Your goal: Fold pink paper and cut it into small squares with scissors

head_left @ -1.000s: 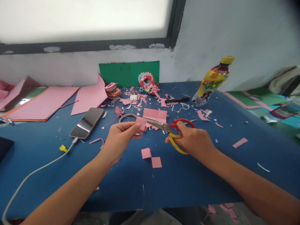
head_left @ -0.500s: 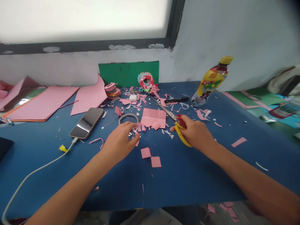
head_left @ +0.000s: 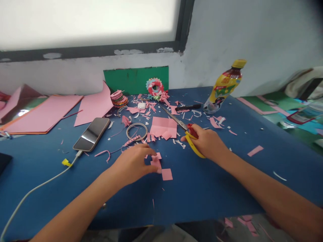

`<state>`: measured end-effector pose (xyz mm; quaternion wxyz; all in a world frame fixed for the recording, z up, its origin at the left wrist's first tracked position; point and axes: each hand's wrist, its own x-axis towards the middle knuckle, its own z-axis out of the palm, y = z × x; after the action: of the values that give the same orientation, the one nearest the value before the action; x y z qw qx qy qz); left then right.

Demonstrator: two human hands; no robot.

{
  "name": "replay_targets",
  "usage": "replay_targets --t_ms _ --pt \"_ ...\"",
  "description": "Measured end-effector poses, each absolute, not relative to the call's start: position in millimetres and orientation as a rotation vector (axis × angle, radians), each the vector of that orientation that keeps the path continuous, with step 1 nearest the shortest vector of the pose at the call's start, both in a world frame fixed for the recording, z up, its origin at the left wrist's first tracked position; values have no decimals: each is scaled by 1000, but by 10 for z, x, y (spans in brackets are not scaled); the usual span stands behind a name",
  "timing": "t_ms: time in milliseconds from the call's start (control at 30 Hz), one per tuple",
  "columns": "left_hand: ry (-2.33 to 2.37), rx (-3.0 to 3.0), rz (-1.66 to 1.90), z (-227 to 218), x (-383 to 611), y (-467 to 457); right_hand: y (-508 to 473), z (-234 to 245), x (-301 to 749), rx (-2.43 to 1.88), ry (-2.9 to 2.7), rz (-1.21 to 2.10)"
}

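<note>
My left hand (head_left: 137, 162) is low over the table, thumb and fingers apart around small pink paper squares (head_left: 156, 164). Its fingertips touch or nearly touch the paper and cover part of it. Another pink square (head_left: 167, 174) lies flat just to the right. In my right hand (head_left: 208, 143) are scissors (head_left: 193, 144) with red and yellow handles, their blades pointing away and to the left. A larger creased pink sheet (head_left: 164, 125) lies beyond the hands, near the blades. A roll of tape (head_left: 136, 131) lies flat beyond my left hand.
Pink and white scraps litter the blue table (head_left: 202, 188). At left lies a phone (head_left: 91, 134) on a white cable. A yellow-labelled bottle (head_left: 224, 87) leans at the back right, beside a black marker (head_left: 188, 107). A paper ring (head_left: 154, 87) stands against a green board (head_left: 136, 79).
My left hand has moved right and nearer to me, from the scraps by the tape roll to the pink squares. My right hand still holds the scissors in much the same place.
</note>
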<state>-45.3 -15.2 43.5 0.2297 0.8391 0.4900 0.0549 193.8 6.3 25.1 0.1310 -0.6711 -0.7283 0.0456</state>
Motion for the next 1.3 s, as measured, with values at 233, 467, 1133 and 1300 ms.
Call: replay_targets --t_ms 233,467,1133,1300 --pt "1260 2392 55 426 -427 -214 62 265 1929 -1923 -2113 237" --pt "1159 2221 144 416 -473 -196 61 246 1940 -1846 -2117 256" --pt "1370 2327 174 427 -413 -251 98 175 1969 -1588 -1938 899" --pt "1406 2058 489 563 -449 -220 77 97 1995 -1204 -1628 1789"
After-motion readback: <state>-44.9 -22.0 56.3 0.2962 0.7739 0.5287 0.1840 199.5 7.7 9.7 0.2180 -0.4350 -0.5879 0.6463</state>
